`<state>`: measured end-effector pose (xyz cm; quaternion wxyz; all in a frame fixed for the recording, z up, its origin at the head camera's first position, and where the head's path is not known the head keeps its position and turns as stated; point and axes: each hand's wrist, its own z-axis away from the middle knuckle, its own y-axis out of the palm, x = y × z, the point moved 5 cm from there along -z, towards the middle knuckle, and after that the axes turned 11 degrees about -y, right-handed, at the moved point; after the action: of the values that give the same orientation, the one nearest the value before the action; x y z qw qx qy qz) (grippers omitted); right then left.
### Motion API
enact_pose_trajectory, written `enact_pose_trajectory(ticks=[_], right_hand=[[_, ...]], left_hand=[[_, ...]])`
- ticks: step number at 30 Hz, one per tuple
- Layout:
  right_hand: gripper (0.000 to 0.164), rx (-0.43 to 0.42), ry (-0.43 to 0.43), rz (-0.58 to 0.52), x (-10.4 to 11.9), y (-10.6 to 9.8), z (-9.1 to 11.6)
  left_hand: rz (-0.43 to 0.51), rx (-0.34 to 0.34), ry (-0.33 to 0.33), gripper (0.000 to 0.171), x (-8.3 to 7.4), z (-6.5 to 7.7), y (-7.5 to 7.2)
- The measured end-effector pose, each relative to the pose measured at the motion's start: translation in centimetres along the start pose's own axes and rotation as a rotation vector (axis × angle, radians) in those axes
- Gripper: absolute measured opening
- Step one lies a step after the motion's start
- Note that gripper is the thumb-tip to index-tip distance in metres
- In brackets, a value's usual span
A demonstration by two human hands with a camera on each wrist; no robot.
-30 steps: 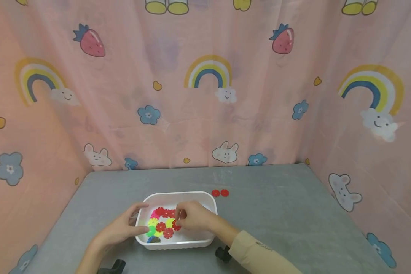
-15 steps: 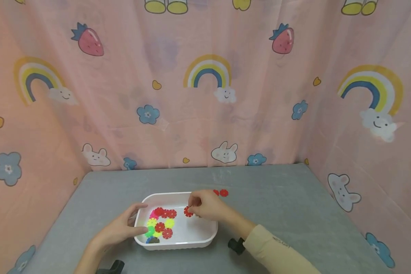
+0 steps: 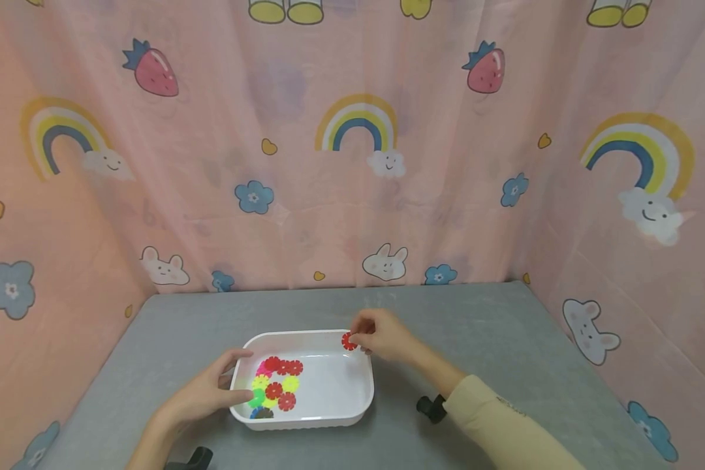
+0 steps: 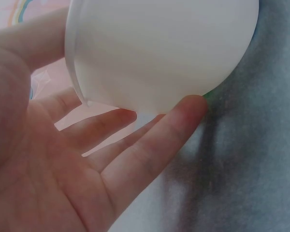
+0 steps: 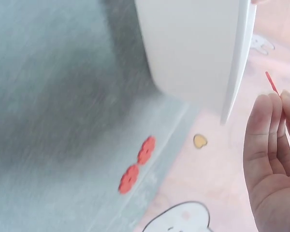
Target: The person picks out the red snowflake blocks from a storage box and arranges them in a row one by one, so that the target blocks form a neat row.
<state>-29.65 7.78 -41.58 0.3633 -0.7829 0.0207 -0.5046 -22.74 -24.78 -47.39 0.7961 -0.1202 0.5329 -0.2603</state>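
Observation:
A white plastic tray [image 3: 335,398] stands on the table, with several flower-shaped plastic discs [image 3: 273,390] in red, yellow, green, pink and blue gathered at its left end. My left hand [image 3: 208,390] grips that end by the rim; in the left wrist view its fingers [image 4: 150,140] lie against the outer wall. Above the far right corner of the tray, my right hand [image 3: 384,336] pinches a red flower disc [image 3: 347,341] between thumb and fingertips. In the right wrist view this disc shows edge-on.
Two red flower discs [image 5: 137,164] lie side by side on the grey table [image 3: 476,365], beyond the tray; in the head view my right hand hides them. A pink printed curtain [image 3: 305,241] borders the table at the back and sides.
My right hand has lifted the red disc from among the others and carried it right and away, over the tray's far right corner. The left hand stays on the tray.

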Motion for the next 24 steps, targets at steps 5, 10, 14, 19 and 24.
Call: enact_pose_trajectory(ticks=[5, 10, 14, 19, 24], right_hand=[[0.005, -0.037, 0.028, 0.020, -0.9, -1.4, 0.1], [0.005, -0.068, 0.067, 0.008, -1.9, -2.5, 0.3], [0.005, -0.095, 0.068, 0.011, -2.9, -3.5, 0.4], [0.005, -0.144, 0.094, 0.018, -4.5, -4.5, 0.6], [0.006, -0.184, 0.145, 0.017, -6.3, -5.1, 0.9]], left_hand=[[-0.002, 0.000, 0.002, 0.084, -0.1, 0.0, 0.0], [-0.002, -0.005, -0.007, 0.085, -0.1, 0.0, 0.0], [-0.007, -0.008, -0.009, 0.085, 0.0, -0.1, 0.0], [-0.004, -0.001, -0.003, 0.085, 0.2, -0.3, 0.0], [-0.011, -0.004, 0.002, 0.084, 0.3, -0.3, 0.0]])
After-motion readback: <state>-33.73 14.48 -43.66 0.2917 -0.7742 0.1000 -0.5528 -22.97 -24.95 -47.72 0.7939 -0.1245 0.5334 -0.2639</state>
